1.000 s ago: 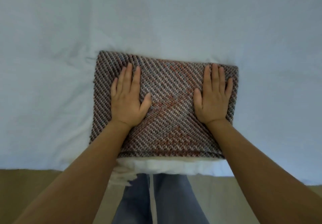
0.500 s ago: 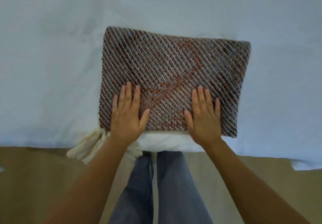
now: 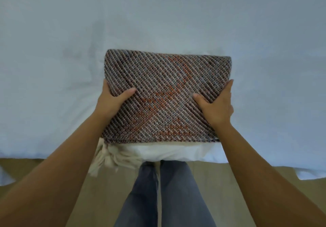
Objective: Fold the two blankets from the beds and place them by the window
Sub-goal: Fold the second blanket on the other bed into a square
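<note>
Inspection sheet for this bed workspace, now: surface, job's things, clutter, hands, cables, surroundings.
Surface: bed sheet, pale, lightly creased.
Job's things: one folded woven blanket at the bed's near edge, cream fringe hanging off its near left corner.
Clutter: nothing seen.
Hands: left hand grips the blanket's left edge, thumb on top; right hand grips its right edge, thumb on top.
Cables: nothing seen.
Surroundings: tan floor; person's legs in jeans beside the bed.
</note>
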### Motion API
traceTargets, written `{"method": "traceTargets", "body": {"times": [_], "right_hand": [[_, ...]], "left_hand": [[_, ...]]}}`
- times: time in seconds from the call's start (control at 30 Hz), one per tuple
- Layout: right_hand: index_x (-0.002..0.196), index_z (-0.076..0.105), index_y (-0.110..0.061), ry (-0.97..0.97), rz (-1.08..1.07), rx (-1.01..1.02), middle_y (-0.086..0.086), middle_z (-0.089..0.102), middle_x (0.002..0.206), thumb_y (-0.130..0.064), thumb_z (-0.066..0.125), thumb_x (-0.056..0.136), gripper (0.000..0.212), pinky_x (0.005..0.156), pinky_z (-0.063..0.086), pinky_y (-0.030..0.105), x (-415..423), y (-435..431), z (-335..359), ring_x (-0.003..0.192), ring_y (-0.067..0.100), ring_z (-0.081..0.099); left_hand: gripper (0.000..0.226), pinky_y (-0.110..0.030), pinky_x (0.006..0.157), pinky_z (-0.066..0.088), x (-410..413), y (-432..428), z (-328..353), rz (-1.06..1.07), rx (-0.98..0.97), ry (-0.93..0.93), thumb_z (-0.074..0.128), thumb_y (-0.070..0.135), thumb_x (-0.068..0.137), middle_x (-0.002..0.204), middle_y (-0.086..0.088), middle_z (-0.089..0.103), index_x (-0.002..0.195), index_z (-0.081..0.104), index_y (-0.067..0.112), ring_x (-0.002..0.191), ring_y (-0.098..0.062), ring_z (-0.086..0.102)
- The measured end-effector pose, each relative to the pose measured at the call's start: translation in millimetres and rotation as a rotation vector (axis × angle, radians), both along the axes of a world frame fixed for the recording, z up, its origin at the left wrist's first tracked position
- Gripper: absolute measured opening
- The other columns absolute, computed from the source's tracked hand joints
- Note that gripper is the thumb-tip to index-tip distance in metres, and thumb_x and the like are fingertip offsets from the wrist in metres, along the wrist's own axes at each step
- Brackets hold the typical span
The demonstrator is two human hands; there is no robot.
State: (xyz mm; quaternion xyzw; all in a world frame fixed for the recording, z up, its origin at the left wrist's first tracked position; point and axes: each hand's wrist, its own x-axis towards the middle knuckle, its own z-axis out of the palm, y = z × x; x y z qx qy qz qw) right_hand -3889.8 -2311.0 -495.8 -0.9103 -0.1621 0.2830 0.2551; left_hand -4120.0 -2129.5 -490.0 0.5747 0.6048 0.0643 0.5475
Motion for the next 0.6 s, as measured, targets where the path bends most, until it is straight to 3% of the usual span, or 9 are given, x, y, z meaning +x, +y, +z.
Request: {"method": "traceTargets", "body": {"times": [0.1,0.2,0.27,0.33,0.43,0.6], "right_hand": [[0.146,-0.01,-0.024,0.025,-0.001,-0.009,0.004,0.022,0.155,-0.069,0.068,0.06,0.125,0.111,0.025,0.054,-10.2,6.4,1.1,0.139,0.026,0.028],[0.147,0.001,-0.024,0.13,-0.096,0.034,0.007,0.035,0.148,-0.061,0.075,0.058,0.121,0.107,0.034,0.051,-6.0,5.6,7.5,0.131,0.028,0.039],[0.142,0.019,-0.016,0.241,-0.148,0.074,0.008,0.044,0.14,-0.051,0.079,0.061,0.107,0.104,0.039,0.047,-1.1,-0.3,20.6,0.125,0.029,0.047],[0.134,0.03,-0.01,0.225,-0.121,0.063,0.01,0.049,0.133,-0.045,0.08,0.063,0.093,0.1,0.043,0.045,-3.1,-7.8,40.2,0.119,0.03,0.051],[0.132,0.031,-0.01,0.111,-0.105,0.075,0.012,0.051,0.131,-0.044,0.077,0.066,0.087,0.096,0.044,0.044,-19.1,-30.0,76.8,0.116,0.032,0.052],[0.134,0.033,-0.012,0.011,-0.279,0.155,0.011,0.053,0.129,-0.04,0.075,0.07,0.081,0.09,0.043,0.037,-59.5,-99.0,136.9,0.113,0.03,0.053]], "left_hand": [[0.115,-0.033,0.1,0.038,13.1,-4.5,1.1,-0.005,-0.039,-0.029,0.081,0.056,0.045,0.135,0.003,0.048,0.141,0.024,0.028,0.114,-0.014,0.05],[0.117,-0.04,0.104,0.039,17.8,-3.3,7.5,0.007,-0.084,-0.042,0.087,0.048,0.042,0.136,0.0,0.05,0.14,0.029,0.021,0.118,-0.018,0.051],[0.106,-0.043,0.098,0.045,16.0,-5.3,19.9,0.034,-0.242,-0.068,0.089,0.037,0.043,0.129,-0.006,0.057,0.134,0.041,0.014,0.111,-0.023,0.058],[0.086,-0.04,0.084,0.053,13.0,-7.9,40.7,0.04,-0.415,-0.11,0.086,0.029,0.046,0.115,-0.012,0.066,0.123,0.055,0.008,0.098,-0.027,0.065],[0.06,-0.032,0.066,0.053,5.0,-14.0,74.6,-0.003,-0.42,-0.128,0.082,0.018,0.058,0.1,-0.01,0.07,0.112,0.06,0.005,0.086,-0.025,0.068],[0.04,-0.033,0.064,0.053,5.1,-41.2,137.0,-0.179,-0.434,-0.179,0.077,0.012,0.067,0.098,-0.011,0.071,0.104,0.063,0.007,0.082,-0.025,0.07]]}}
